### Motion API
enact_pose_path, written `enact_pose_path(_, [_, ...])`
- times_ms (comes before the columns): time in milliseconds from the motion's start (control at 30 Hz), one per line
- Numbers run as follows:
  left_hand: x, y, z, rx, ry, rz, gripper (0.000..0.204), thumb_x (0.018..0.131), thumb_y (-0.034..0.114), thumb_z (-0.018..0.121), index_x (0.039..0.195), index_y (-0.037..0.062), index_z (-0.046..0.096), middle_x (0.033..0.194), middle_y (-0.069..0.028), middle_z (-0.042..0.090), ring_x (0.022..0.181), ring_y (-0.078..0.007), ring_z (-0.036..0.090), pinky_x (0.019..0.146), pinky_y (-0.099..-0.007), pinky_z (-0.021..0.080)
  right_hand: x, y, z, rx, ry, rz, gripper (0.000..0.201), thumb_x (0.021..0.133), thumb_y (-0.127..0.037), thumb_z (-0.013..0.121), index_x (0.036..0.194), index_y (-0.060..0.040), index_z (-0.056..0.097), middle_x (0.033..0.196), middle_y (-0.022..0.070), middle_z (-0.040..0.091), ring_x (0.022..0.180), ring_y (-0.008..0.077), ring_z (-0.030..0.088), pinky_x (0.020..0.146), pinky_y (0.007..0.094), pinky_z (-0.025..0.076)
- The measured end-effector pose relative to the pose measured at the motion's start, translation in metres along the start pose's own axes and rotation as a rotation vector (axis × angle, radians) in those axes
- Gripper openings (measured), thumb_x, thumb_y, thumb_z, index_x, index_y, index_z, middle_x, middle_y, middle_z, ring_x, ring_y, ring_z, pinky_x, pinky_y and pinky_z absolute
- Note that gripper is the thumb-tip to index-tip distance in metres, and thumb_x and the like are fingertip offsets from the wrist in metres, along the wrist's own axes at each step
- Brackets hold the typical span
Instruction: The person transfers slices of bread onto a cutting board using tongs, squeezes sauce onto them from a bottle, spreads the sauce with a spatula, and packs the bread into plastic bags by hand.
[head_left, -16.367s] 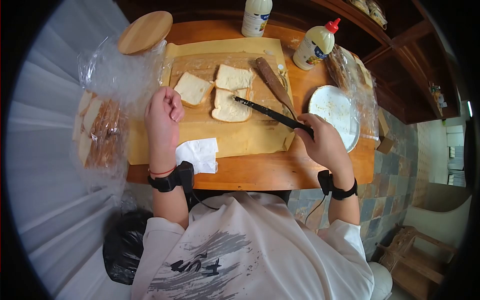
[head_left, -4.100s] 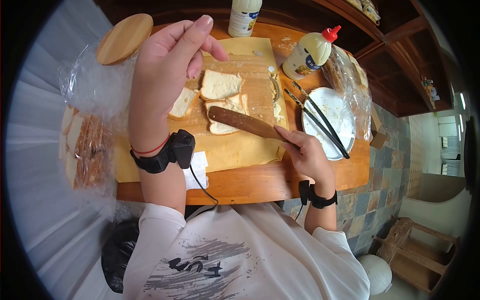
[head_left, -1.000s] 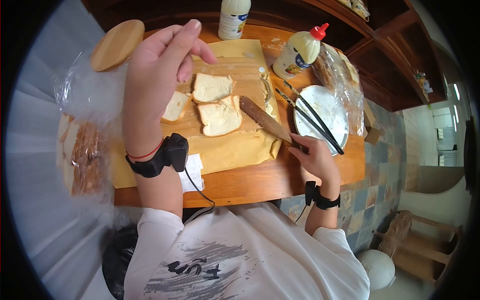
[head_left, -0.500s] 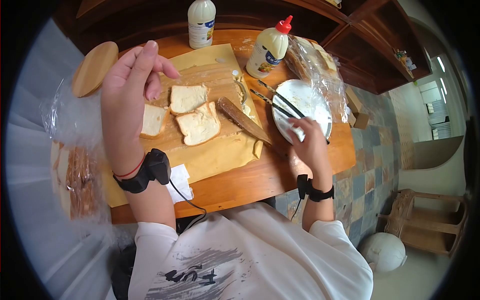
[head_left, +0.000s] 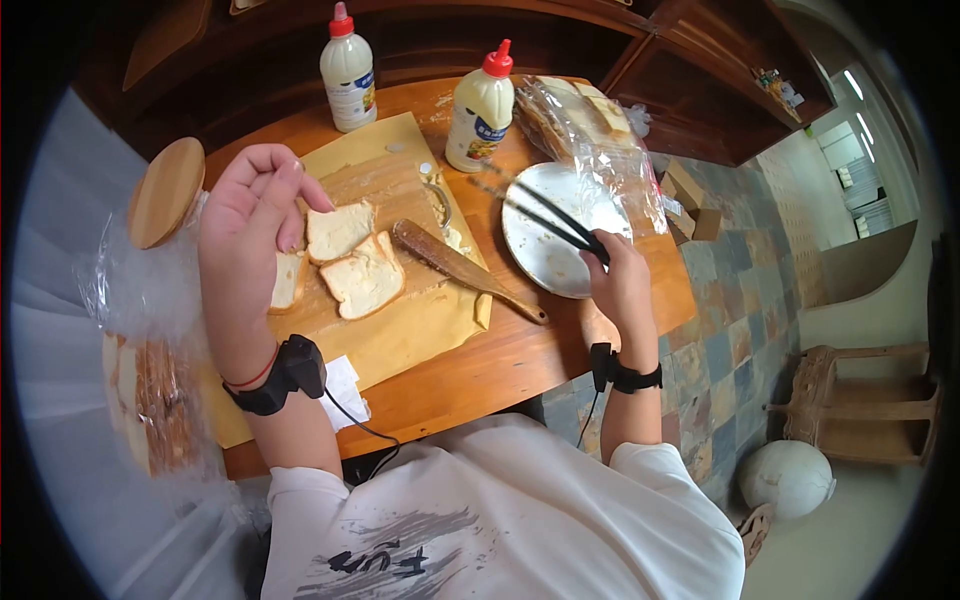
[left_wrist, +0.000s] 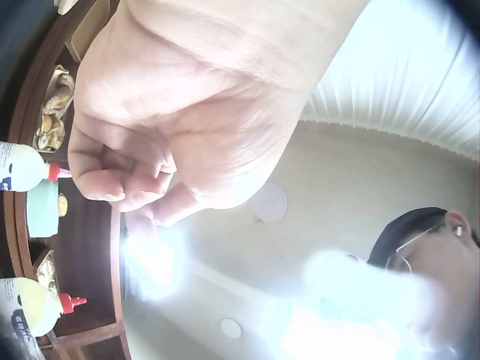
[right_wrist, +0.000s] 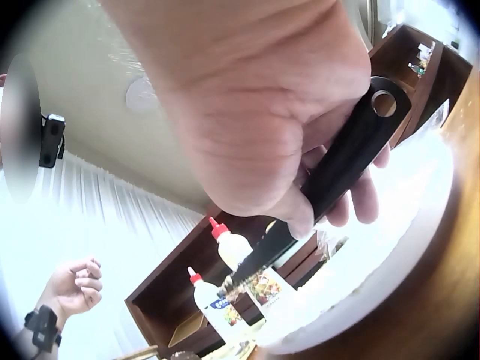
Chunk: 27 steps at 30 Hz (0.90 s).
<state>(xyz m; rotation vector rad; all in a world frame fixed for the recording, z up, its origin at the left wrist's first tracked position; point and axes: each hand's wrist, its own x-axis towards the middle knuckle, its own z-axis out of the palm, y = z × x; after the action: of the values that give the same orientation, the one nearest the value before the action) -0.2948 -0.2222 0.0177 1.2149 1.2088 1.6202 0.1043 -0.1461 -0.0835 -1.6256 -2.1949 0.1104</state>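
Note:
My right hand [head_left: 622, 275] grips black tongs [head_left: 552, 213] near their joined end, over the round white plate [head_left: 518, 235]. In the right wrist view the fingers and thumb wrap the tongs [right_wrist: 349, 154], which have a hole at the end. My left hand [head_left: 252, 205] is raised above the wooden board's left part, fingers loosely curled, holding nothing. Near it are three bread slices: an upper slice [head_left: 338, 230], a lower slice [head_left: 362, 277] with a pale spread, and a left slice [head_left: 287, 278] partly hidden by the hand. A wooden spatula [head_left: 440, 258] lies across the board's right edge.
Two red-capped bottles stand at the back, a left bottle [head_left: 348, 85] and a right bottle [head_left: 478, 120]. Bagged bread [head_left: 580, 115] lies behind the plate, with more bagged bread [head_left: 165, 400] at the left. A round wooden lid [head_left: 165, 192] and a white paper [head_left: 343, 390] are also there.
My right hand has let go of the wooden spatula, moved over to the plate and picked up the tongs lying there. My left hand has stayed raised and loosely curled. The head view has turned.

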Motion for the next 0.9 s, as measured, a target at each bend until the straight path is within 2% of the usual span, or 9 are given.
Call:
enact_pose_path(100, [-0.001,-0.003,0.013,0.014,-0.043,-0.013,0.01,0.106,0.013,0.058,0.107,0.0032,0.06,0.084,-0.008,0.07,0.057,-0.0002,0.042,0.054,-0.0159,0.034,-0.013,0.027,-0.005,0.366,0.104,0.226,0.029,0.095,-0.012,0.071,0.118,0.0058,0.067,0.098,0.0259,0.073,0.086,0.0372,0.073,0.076,0.041,0.057])
enact_pose_path(233, [-0.001,-0.009,0.037,0.053,-0.126,-0.059,0.01,0.108,0.015,0.057,0.107,0.0052,0.059,0.083,-0.0064,0.068,0.056,-0.0008,0.041,0.053,-0.0162,0.033,-0.034,0.073,-0.033,0.487,0.195,0.408,0.031,0.096,-0.016,0.072,0.118,0.0058,0.067,0.089,0.016,0.072,0.078,0.0189,0.067,0.072,0.0339,0.053])
enact_pose_path(333, [0.005,-0.007,0.065,0.088,-0.227,-0.112,0.009,0.107,0.013,0.058,0.107,0.0048,0.059,0.083,-0.005,0.068,0.057,-0.0001,0.041,0.054,-0.0158,0.032,-0.055,0.098,-0.06,0.415,0.191,0.496,0.03,0.097,-0.016,0.069,0.117,0.0059,0.068,0.088,0.0129,0.071,0.08,0.0156,0.065,0.074,0.0319,0.052])
enact_pose_path(467, [0.011,0.005,0.125,0.146,-0.354,-0.099,0.009,0.104,0.007,0.061,0.106,-0.0014,0.061,0.082,-0.0028,0.068,0.07,-0.006,0.062,0.065,-0.0228,0.05,-0.083,0.127,-0.082,0.398,0.13,0.581,0.033,0.094,-0.017,0.071,0.117,0.0057,0.068,0.093,0.0142,0.074,0.084,0.0191,0.068,0.079,0.0338,0.053])
enact_pose_path(600, [0.029,-0.003,0.189,0.403,-0.564,-0.138,0.017,0.101,0.014,0.067,0.103,-0.0018,0.064,0.084,-0.0063,0.072,0.073,-0.0127,0.069,0.066,-0.0297,0.054,-0.095,0.122,-0.098,0.267,0.095,0.612,0.035,0.091,-0.017,0.073,0.118,0.0041,0.07,0.097,0.0184,0.076,0.089,0.0242,0.073,0.082,0.0346,0.054])
enact_pose_path(667, [0.035,-0.026,0.222,0.998,-0.649,0.15,0.025,0.097,0.026,0.072,0.106,0.0036,0.066,0.086,-0.0121,0.074,0.073,-0.0232,0.071,0.065,-0.0344,0.053,-0.095,0.117,-0.103,0.242,0.024,0.617,0.036,0.088,-0.016,0.075,0.118,0.0026,0.072,0.101,0.0209,0.076,0.094,0.0288,0.075,0.084,0.0355,0.055])
enact_pose_path(700, [0.036,-0.034,0.236,1.001,-0.652,0.152,0.025,0.097,0.026,0.072,0.106,0.0036,0.066,0.086,-0.0121,0.074,0.073,-0.0232,0.071,0.065,-0.0344,0.053,-0.096,0.119,-0.101,0.245,0.026,0.619,0.036,0.088,-0.016,0.075,0.118,0.0026,0.072,0.101,0.0209,0.076,0.094,0.0288,0.075,0.084,0.0355,0.055])
enact_pose_path(767, [0.036,-0.053,0.263,1.247,-0.672,0.255,0.033,0.092,0.029,0.075,0.107,0.0009,0.066,0.089,-0.0189,0.074,0.085,-0.0367,0.074,0.072,-0.0452,0.058,-0.099,0.124,-0.094,0.232,0.025,0.588,0.036,0.086,-0.016,0.076,0.117,0.002,0.073,0.1,0.0205,0.076,0.094,0.0306,0.075,0.084,0.0364,0.055])
enact_pose_path(900, [0.046,-0.115,0.307,1.29,-0.63,0.305,0.027,0.089,0.02,0.075,0.105,-0.0001,0.066,0.091,-0.0182,0.074,0.084,-0.034,0.075,0.069,-0.0425,0.06,-0.094,0.122,-0.091,0.262,-0.015,0.569,0.034,0.084,-0.017,0.076,0.113,0.0004,0.074,0.097,0.0217,0.075,0.09,0.034,0.073,0.08,0.0382,0.055])
